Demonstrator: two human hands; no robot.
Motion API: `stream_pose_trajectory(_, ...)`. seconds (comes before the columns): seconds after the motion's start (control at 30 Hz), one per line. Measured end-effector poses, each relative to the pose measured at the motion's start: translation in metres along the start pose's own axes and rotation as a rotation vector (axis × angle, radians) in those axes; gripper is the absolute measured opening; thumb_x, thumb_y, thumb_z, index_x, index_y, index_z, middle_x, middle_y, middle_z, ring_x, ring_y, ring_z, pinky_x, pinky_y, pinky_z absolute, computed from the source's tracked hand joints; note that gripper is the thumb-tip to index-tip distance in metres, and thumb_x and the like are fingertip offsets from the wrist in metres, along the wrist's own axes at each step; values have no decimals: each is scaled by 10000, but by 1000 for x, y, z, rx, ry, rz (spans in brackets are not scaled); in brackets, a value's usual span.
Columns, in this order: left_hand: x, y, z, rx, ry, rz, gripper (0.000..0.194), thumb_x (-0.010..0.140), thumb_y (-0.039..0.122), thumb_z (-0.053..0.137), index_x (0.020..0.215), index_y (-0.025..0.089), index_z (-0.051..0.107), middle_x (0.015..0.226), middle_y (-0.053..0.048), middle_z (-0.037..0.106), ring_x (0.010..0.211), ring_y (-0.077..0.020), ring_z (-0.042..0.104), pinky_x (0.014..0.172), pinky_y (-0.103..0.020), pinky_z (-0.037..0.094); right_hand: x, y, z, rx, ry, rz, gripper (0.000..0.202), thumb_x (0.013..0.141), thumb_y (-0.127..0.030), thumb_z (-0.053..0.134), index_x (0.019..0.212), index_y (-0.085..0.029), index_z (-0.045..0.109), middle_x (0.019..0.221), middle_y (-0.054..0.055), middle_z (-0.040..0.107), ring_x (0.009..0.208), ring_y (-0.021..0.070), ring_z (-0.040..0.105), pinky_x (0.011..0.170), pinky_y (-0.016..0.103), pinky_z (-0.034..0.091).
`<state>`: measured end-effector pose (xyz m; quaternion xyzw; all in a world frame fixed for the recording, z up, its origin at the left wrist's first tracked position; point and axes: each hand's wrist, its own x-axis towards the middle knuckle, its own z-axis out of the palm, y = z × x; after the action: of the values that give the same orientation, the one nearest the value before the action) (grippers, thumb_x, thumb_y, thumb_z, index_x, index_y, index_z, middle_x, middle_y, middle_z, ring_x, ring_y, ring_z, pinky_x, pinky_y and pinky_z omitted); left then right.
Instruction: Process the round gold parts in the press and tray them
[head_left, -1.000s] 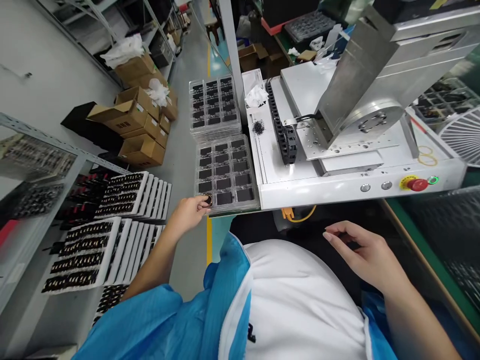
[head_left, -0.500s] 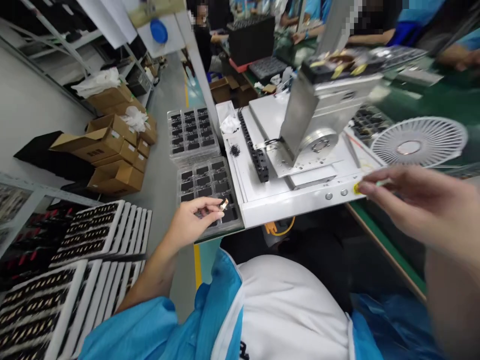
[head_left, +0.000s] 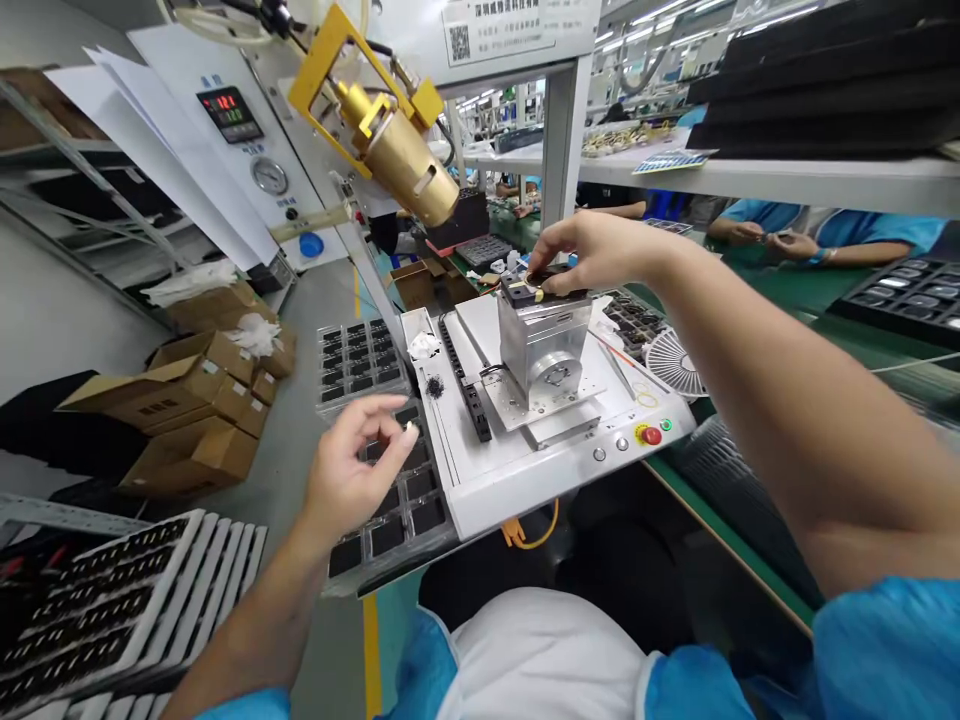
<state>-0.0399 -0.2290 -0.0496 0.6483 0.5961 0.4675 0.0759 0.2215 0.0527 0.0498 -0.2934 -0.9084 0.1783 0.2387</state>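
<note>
My left hand (head_left: 356, 465) hovers over the near tray (head_left: 416, 487) of black square parts, left of the machine. Its fingers are curled and its thumb stands apart from the index finger. A small pale spot shows at the thumb tip; I cannot tell whether it is the nail or a tiny piece. My right hand (head_left: 596, 255) reaches across to the top of the metal block fixture (head_left: 536, 345). Its thumb and fingertips close down at the black holder (head_left: 517, 292) on that block, and what they pinch is mostly hidden.
A gold cylindrical machine head (head_left: 412, 165) hangs above the white machine base (head_left: 480, 497). A red stop button (head_left: 651, 435) sits at its front right. A white fan grille (head_left: 673, 362) and tweezers (head_left: 616, 368) lie to the right. Cardboard boxes (head_left: 187, 400) stand on the left floor.
My right hand has moved from the front right edge to the fixture's top. The small gold-coloured piece in my left fingers no longer shows. The view has tilted up.
</note>
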Motion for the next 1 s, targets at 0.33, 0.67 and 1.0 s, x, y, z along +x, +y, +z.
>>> stream_pose_trajectory(0.33,208,71,99,410,-163,363,466,855,154,698,1314,175,621,812,-32,728,813,-229,715,833,-359,542,-98,7,27,600,485,-93,459,776,-496,883,1041,-195,661,1102,109,748,1042,251,733,992,445,609)
stream_pose_trajectory(0.67,237,74,99,315,-345,375,298,967,369,577,893,163,778,911,-79,783,936,-239,707,941,-378,510,-283,58,110,775,559,478,505,752,-590,875,1047,-216,707,1081,123,776,1008,285,753,916,423,639)
stream_pose_trajectory(1.0,224,56,103,248,-461,351,271,855,378,662,876,153,810,1088,-110,805,1003,-263,730,913,-368,541,-325,73,168,940,537,785,617,655,-638,917,1031,-192,714,1066,145,774,945,295,748,800,383,628)
